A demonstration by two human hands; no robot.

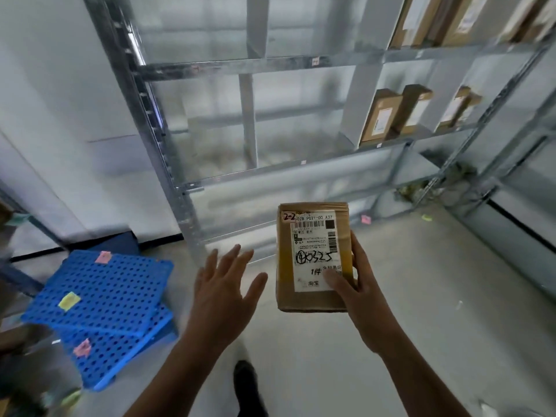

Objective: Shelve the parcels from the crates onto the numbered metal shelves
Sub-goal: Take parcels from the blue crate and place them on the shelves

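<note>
My right hand [358, 284] grips a brown cardboard parcel [313, 233] from its right side, thumb across the white shipping label. The label carries a handwritten "2-2" tag at its top left corner. My left hand [224, 291] hovers just left of the parcel with fingers spread, touching nothing. Ahead stands the metal shelf unit [240, 63], with small labels on its rails. Its left bays hold nothing. Three or so brown parcels [382, 115] stand upright on the middle shelf at the right, and more [421, 19] stand on the shelf above.
Blue perforated crate panels [102, 299] with pink and yellow stickers lie folded on the floor at the left. A shelf upright [168, 145] rises just ahead. Another rack [517, 191] stands at the right. Grey floor [391, 341] spreads under my hands; a dark shoe [246, 377] shows below.
</note>
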